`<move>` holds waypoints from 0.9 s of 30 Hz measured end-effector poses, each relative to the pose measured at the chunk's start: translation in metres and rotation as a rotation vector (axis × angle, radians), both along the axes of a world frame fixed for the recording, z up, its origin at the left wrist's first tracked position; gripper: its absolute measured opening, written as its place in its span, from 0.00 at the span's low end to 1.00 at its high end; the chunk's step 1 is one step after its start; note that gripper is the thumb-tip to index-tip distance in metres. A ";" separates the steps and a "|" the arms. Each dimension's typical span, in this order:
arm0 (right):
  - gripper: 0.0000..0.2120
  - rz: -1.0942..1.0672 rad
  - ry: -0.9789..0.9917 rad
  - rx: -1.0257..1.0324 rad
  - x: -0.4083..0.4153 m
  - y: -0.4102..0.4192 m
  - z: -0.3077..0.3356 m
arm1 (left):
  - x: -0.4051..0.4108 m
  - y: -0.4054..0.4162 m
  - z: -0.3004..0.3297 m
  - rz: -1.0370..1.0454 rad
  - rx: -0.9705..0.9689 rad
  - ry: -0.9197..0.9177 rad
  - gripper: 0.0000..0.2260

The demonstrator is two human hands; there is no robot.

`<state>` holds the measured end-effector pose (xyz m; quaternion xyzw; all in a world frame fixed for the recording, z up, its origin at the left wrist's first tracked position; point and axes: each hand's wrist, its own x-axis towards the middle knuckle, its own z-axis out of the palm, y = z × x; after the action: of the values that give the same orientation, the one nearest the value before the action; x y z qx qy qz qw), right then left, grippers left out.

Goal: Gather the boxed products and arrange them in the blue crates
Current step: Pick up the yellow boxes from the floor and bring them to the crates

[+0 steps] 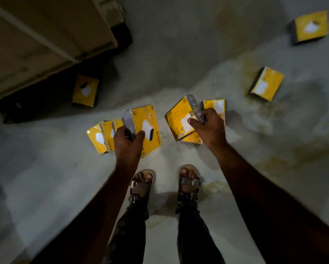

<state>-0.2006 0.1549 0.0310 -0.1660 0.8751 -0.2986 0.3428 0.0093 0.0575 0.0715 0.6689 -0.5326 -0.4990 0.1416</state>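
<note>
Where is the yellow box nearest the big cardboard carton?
In the head view, that yellow box lies flat on the floor, upper left, just below the cardboard carton, apart from both hands.

Yellow boxes [266, 83] scattered on floor
</note>
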 end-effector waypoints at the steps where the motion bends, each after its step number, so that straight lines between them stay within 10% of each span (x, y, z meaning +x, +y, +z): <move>1: 0.16 -0.037 -0.010 -0.033 -0.001 0.000 0.030 | 0.001 0.000 0.029 0.023 0.026 0.024 0.10; 14: 0.17 -0.103 -0.027 -0.615 0.051 -0.042 0.432 | 0.062 -0.005 0.409 0.199 -0.125 0.256 0.11; 27: 0.13 0.329 -0.125 -0.708 0.230 -0.124 0.545 | 0.276 0.007 0.509 0.653 -0.253 0.354 0.09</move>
<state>0.0296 0.0307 0.5762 -0.3934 0.6572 -0.5325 0.3601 0.2855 0.0641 0.5807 0.6841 -0.3165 -0.4655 0.4639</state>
